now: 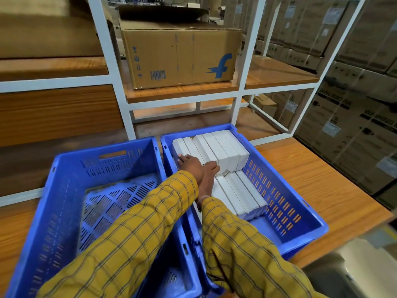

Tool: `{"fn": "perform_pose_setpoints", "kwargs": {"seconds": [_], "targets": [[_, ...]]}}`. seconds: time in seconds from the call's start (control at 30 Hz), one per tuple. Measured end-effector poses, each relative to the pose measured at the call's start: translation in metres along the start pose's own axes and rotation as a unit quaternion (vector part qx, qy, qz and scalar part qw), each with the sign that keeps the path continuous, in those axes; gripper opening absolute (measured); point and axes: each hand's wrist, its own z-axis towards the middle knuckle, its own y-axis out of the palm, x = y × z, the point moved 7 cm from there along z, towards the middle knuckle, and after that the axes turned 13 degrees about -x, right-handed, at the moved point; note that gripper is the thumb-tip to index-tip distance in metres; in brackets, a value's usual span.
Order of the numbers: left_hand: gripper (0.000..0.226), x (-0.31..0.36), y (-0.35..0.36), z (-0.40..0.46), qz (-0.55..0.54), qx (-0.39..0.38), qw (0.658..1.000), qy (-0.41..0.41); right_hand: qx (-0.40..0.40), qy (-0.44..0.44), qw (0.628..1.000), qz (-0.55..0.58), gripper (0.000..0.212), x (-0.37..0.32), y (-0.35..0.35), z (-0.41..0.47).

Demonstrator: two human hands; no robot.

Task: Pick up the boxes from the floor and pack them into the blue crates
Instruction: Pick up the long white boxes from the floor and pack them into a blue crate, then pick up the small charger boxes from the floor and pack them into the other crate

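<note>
A: Where are the boxes sitting right now?

B: The small white cardboard boxes (214, 150) are lying in the right-hand blue slotted plastic crate (279, 181), in two rows: one raised row at the far end, one lower row (238, 193) nearer the person. The left-hand blue plastic crate (71, 190) is holding no boxes that I can see. Both crates are resting on the wooden worktop (322, 186).

A: And the hands?

B: Both are reaching into the right crate, crossed close together. The left hand (190, 165) is lying with fingers fairly straight against the near end of the far row, at its left side. The right hand (209, 172) is sitting just beside it with fingers curled over a box end; whether it is actually gripping one, I cannot tell.

A: So how should this be done well?

B: I would judge they are squaring up the far row. Pressing evenly on the box ends, toward the far wall, should be keeping the row flush without tipping the outer boxes.

A: Any room left?

B: Open floor is showing along the crate's right wall and near corner. The crate walls are hemming the wrists in, and the white metal shelving frame (236, 104) is standing just behind.
</note>
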Motion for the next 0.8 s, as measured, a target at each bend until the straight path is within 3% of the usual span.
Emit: {"fn": "perform_pose_setpoints", "kwargs": {"seconds": [0.23, 0.27, 0.37, 0.57, 0.8], "targets": [[0.060, 0.000, -0.006, 0.006, 0.111, -0.048, 0.993, 0.014, -0.039, -0.027, 0.999, 0.019, 0.014, 0.004, -0.015, -0.011], [0.056, -0.001, -0.010, 0.007, 0.122, -0.053, 0.991, 0.020, -0.061, -0.034, 0.997, 0.019, 0.021, 0.003, -0.011, -0.012], [0.046, -0.010, -0.020, 0.009, 0.143, -0.054, 0.987, 0.059, -0.129, -0.036, 0.991, 0.017, 0.073, 0.004, 0.007, -0.019], [0.030, -0.009, -0.020, 0.001, 0.225, -0.030, 0.967, 0.117, -0.257, -0.006, 0.964, 0.062, 0.086, 0.009, 0.022, -0.028], [0.023, -0.005, -0.025, 0.000, 0.303, 0.044, 0.941, 0.143, -0.286, 0.030, 0.957, 0.047, 0.114, 0.004, 0.029, -0.017]]}}
